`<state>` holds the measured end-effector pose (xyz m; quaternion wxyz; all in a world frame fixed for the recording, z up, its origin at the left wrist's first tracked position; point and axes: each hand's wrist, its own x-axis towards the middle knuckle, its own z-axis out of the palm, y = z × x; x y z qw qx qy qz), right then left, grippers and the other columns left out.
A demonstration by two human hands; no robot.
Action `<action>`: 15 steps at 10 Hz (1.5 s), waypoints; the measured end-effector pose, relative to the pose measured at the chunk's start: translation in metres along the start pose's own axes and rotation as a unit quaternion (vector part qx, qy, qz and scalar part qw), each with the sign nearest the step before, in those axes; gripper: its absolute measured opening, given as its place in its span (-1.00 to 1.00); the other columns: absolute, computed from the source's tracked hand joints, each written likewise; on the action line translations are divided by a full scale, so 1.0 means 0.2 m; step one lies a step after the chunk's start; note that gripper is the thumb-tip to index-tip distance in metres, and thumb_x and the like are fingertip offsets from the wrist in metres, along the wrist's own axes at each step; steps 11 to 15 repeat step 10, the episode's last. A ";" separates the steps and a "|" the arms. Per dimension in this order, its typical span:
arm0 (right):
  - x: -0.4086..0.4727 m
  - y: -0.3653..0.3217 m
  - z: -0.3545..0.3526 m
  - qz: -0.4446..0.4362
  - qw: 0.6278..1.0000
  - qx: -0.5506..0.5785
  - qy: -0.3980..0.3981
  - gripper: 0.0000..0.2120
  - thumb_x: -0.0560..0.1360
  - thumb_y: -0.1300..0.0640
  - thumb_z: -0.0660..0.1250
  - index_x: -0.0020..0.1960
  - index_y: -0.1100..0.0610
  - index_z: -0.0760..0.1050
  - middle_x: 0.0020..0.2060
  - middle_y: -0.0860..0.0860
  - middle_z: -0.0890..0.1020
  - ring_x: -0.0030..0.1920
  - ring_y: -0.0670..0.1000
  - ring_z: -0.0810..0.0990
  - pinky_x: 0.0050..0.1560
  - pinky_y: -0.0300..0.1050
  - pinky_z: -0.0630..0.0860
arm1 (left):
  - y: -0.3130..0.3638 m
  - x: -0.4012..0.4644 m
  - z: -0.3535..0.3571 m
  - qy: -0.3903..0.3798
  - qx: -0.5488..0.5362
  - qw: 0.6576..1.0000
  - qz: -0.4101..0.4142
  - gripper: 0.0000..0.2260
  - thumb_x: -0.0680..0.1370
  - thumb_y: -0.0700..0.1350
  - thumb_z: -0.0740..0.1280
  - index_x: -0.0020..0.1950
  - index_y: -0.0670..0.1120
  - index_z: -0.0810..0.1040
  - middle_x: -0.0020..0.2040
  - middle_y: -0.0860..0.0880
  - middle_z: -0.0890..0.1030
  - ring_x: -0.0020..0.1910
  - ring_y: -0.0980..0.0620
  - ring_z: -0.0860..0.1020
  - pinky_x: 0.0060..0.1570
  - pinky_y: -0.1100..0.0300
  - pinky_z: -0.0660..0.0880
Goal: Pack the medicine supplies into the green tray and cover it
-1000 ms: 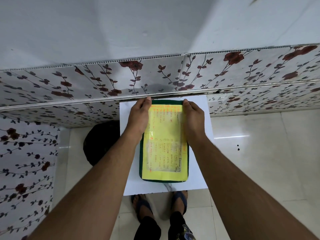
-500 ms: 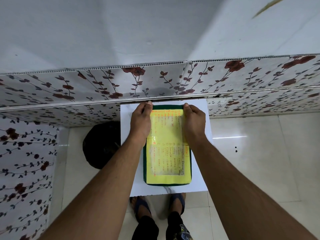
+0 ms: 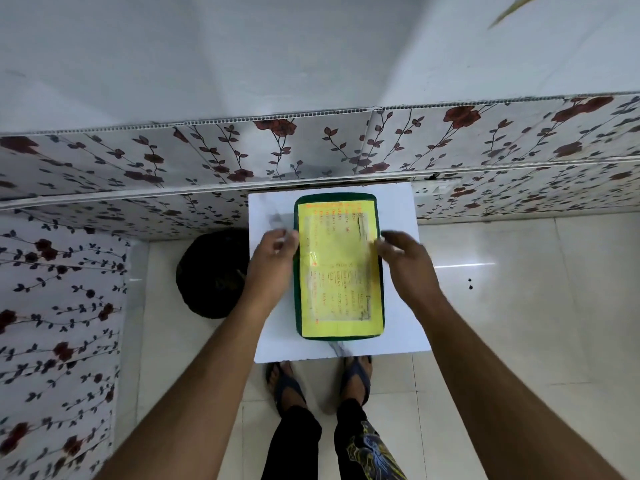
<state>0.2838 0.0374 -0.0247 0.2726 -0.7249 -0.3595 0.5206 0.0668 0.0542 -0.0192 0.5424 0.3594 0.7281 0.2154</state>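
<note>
In the middle of the frame the dark green rectangular plastic tray (image 3: 297, 271) sits on a small white square counter (image 3: 398, 209), its far end close to the floral-patterned wall panel (image 3: 207, 157) above it. A yellow sheet of card with handwritten lines under clear film (image 3: 337, 265) lies flat across the tray as its cover, leaving only a thin green border showing; the medicine supplies themselves cannot be seen. The left hand (image 3: 273, 261) is at the tray's left edge and the right hand (image 3: 408, 261) at its right edge, both blurred, with fingers loosely spread and gripping nothing; whether they touch the rim I cannot tell. The covering step looks all but finished. What remains, I judge, is checking the sheet sits square and drawing both hands clear without nudging it
</note>
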 end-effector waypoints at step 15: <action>-0.37 -0.04 -0.10 0.019 0.969 -0.225 -0.101 -0.19 0.41 0.00 0.50 0.54 0.06 0.19 0.35 0.12 0.52 0.30 0.13 0.52 0.20 0.06 0.50 | -0.11 -0.44 -0.02 -0.089 0.074 0.990 -0.084 -0.40 0.51 -0.03 0.41 0.51 -0.01 0.28 0.33 -0.20 0.50 0.23 -0.15 0.52 0.16 0.01 0.53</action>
